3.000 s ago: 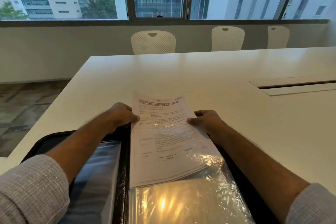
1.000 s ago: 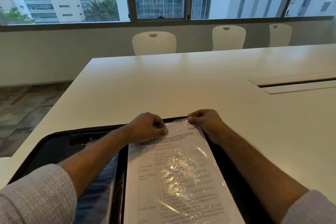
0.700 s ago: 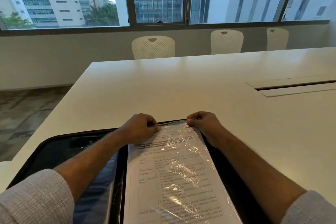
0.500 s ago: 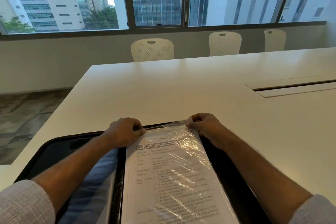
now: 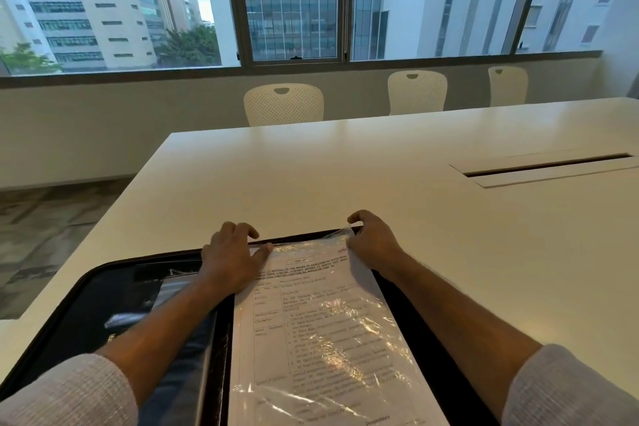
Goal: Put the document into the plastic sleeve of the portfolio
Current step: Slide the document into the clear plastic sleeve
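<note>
Left hand (image 5: 231, 258) pressing flat, fingers apart, on printed white paper document (image 5: 311, 315); right hand (image 5: 371, 240) pinching crinkled clear plastic sleeve (image 5: 349, 325) mouth, risking tearing or creasing if tugged.

**Document seated in the portfolio's sleeve**

The document (image 5: 311, 322), a white printed form, lay flat inside the crinkled, glossy plastic sleeve (image 5: 349, 332), which covered it almost to its far edge. The sleeve rested on the right half of the open black portfolio (image 5: 114, 290), which lay on the white table's near edge.
</note>
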Tool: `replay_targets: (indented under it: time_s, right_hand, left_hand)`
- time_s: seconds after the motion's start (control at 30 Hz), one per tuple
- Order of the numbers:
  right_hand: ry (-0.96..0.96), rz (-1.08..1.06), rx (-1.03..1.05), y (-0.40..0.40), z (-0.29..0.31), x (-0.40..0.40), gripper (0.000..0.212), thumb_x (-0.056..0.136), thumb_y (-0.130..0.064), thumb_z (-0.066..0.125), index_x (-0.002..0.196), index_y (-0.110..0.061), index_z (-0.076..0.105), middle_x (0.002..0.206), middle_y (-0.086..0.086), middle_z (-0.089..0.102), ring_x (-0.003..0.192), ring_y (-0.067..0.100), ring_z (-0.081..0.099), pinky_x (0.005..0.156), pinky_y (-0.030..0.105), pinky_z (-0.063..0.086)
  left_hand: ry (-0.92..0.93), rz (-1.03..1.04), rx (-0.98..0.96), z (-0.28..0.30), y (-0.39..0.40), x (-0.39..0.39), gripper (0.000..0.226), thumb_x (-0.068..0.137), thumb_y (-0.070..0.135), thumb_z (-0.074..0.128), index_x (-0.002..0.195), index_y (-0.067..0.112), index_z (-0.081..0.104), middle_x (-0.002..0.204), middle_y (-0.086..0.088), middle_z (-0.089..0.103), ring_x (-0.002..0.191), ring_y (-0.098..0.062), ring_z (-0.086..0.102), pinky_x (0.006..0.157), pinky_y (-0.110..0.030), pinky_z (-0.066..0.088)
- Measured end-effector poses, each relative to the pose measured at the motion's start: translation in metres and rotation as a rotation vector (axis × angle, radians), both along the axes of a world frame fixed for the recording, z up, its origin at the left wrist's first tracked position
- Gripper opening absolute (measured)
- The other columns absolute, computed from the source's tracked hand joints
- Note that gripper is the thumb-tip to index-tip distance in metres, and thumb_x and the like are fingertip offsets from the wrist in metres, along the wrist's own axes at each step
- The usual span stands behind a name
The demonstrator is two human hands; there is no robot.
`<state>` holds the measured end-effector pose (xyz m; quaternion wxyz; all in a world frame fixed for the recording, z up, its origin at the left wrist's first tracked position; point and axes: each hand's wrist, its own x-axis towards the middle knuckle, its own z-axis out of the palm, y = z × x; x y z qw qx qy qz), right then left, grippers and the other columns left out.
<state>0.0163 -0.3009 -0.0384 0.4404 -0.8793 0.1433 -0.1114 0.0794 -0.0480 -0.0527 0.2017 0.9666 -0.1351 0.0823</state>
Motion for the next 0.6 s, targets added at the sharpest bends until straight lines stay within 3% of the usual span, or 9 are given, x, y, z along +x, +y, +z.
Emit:
replay_targets:
  time_s: [0.1,0.17,0.23,0.33,0.47,0.6]
  right_hand:
    - [0.011,0.03,-0.051,0.004,0.0,-0.006,0.042,0.08,-0.016,0.064,0.119,-0.016,0.05,0.089,0.002,0.058,0.073,0.015,0.06,0.066,0.03,0.051]
    - [0.011,0.08,-0.068,0.005,0.0,-0.009,0.05,0.079,-0.023,0.069,0.124,-0.019,0.047,0.09,0.002,0.058,0.067,0.01,0.057,0.062,0.026,0.05]
    - [0.004,0.115,-0.11,0.007,-0.001,-0.013,0.057,0.08,-0.029,0.07,0.13,-0.021,0.044,0.105,0.008,0.061,0.07,0.01,0.055,0.062,0.024,0.047]
    - [0.041,0.144,-0.212,0.009,-0.002,-0.018,0.062,0.082,-0.043,0.066,0.136,-0.022,0.042,0.129,0.016,0.05,0.096,0.02,0.053,0.08,0.027,0.042]
    - [0.152,0.198,-0.519,0.013,-0.003,-0.028,0.068,0.086,-0.062,0.05,0.136,-0.016,0.048,0.138,0.016,0.045,0.128,0.031,0.036,0.102,0.042,0.034]
    - [0.249,0.211,-0.624,0.011,-0.004,-0.043,0.083,0.079,-0.077,0.039,0.14,-0.02,0.039,0.143,0.017,0.035,0.132,0.035,0.027,0.103,0.048,0.032]
  left_hand:
    - [-0.044,-0.051,-0.065,0.001,0.006,-0.012,0.05,0.086,0.057,0.059,0.122,0.024,0.05,0.129,-0.002,0.044,0.117,-0.023,0.049,0.093,-0.043,0.042]
    - [-0.035,-0.095,-0.055,0.002,0.009,-0.02,0.054,0.087,0.057,0.057,0.126,0.021,0.05,0.133,-0.003,0.046,0.118,-0.023,0.05,0.094,-0.042,0.044]
    - [-0.013,-0.13,-0.033,0.003,0.012,-0.03,0.059,0.087,0.06,0.054,0.13,0.02,0.048,0.136,-0.002,0.047,0.119,-0.022,0.05,0.096,-0.042,0.044]
    - [-0.002,-0.164,0.027,0.004,0.015,-0.046,0.068,0.085,0.068,0.049,0.134,0.021,0.046,0.14,0.0,0.047,0.122,-0.02,0.05,0.097,-0.041,0.044]
    - [0.136,-0.201,0.198,0.005,0.017,-0.069,0.088,0.081,0.08,0.035,0.15,0.025,0.029,0.162,0.0,0.018,0.144,-0.024,0.026,0.113,-0.049,0.028]
    - [0.195,-0.191,0.334,0.003,0.016,-0.087,0.095,0.082,0.082,0.028,0.155,0.025,0.008,0.164,-0.002,-0.001,0.149,-0.026,0.008,0.117,-0.051,0.012]
